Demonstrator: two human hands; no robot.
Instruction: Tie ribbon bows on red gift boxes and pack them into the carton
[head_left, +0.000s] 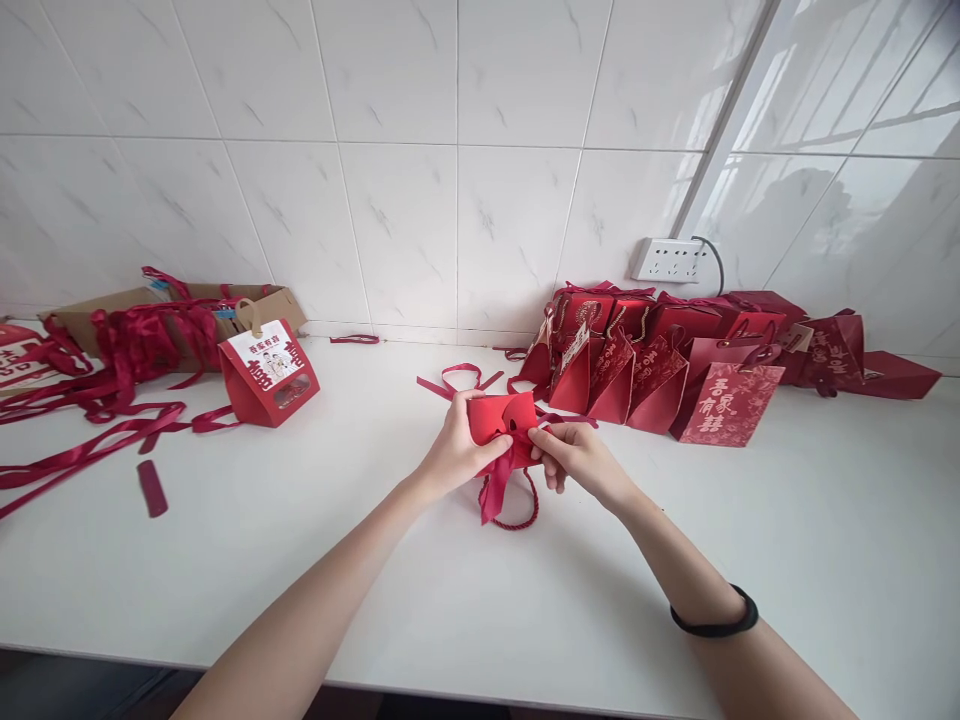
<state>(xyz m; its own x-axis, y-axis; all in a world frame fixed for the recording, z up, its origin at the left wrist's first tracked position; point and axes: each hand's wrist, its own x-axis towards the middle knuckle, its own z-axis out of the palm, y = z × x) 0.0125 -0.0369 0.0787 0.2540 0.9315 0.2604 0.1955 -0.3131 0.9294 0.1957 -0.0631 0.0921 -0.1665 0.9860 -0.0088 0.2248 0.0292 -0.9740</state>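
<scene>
A small red gift box (491,412) is held above the middle of the white table, between both hands. My left hand (461,445) grips its left side, with the thumb lying across the front. On the right side, my right hand (568,450) pinches the dark red ribbon near a dark round hole in the box. One ribbon end (495,492) hangs down the front. Below the box, a twisted red cord handle (534,510) loops onto the table. Behind it lie loose ribbon pieces (461,376). The box's underside is hidden.
Several finished red gift boxes (630,375) stand at the back right, under a power strip (671,260). At left are a cardboard box (277,305) draped with ribbons (150,335), a red house-shaped box (262,385) and a short ribbon strip (152,489). A tiled wall rises behind.
</scene>
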